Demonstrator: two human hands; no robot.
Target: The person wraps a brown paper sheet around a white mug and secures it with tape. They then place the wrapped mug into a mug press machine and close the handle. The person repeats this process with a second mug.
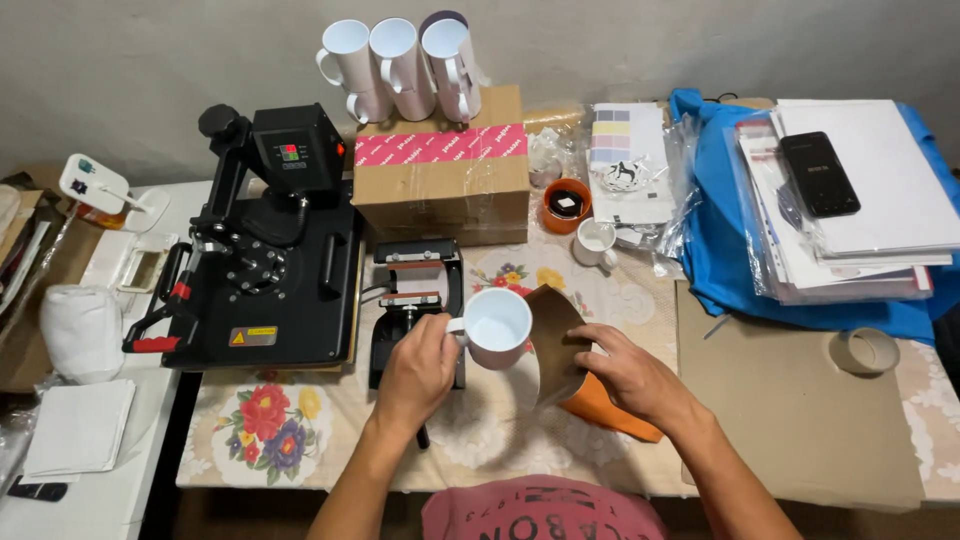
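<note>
Left hand [418, 365] gripping white mug [497, 328] by handle, right hand [628, 378] closed on brown sheet [552, 340] – curled beside mug

— Where does the one view sit?
— On the person's head, above the near edge of the tabletop [760, 400], looking steeply down and forward to the grey wall [150, 60] behind its far edge.
— How near?
— Close: both forearms enter from the bottom, and the tabletop's side edges run out of frame.

White mug [497, 328], brown sheet [556, 340] with orange underside, black heat press [270, 250], floral-patterned tablecloth [270, 425], brown cardboard box [442, 180] with pink tape, blue cloth [715, 240], black phone [819, 173]
</note>
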